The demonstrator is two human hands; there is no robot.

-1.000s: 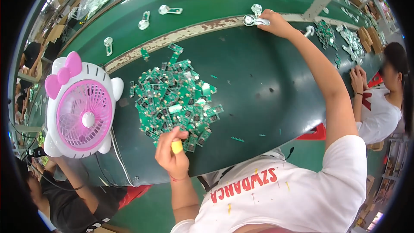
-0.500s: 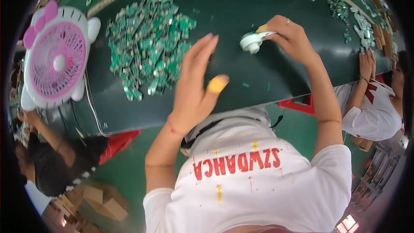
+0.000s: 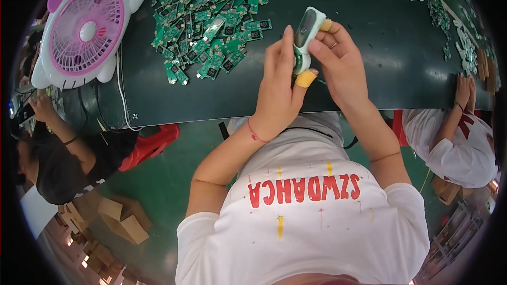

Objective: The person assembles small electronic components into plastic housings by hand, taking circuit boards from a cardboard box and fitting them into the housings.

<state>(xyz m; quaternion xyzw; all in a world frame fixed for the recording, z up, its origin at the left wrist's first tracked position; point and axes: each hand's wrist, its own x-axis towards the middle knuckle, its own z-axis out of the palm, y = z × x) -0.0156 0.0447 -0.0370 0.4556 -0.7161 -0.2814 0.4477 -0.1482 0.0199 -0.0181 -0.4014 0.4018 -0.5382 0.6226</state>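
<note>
A white plastic housing point(image 3: 308, 25), long at its upper end and round at its lower end, is held tilted over the table between both hands. Its long part has a dark inner face, and some green shows at the round end. My right hand point(image 3: 343, 68) grips its right side, thumb in front and fingers behind. My left hand point(image 3: 277, 87) closes on the round lower end from the left, its thumb in a yellow finger cover. Left of the hands lies a wide heap of green circuit boards point(image 3: 211, 34).
A white and pink fan point(image 3: 87, 31) stands at the left on the dark table point(image 3: 190, 103), its cable beside it. White plastic parts point(image 3: 466, 47) and small green pieces point(image 3: 438, 16) lie at the far right. Other people sit on both sides; an open carton point(image 3: 124, 219) is on the floor.
My left hand has moved right and taken hold of the housing. My right hand has brought it left and turned it long end up. The view has shifted.
</note>
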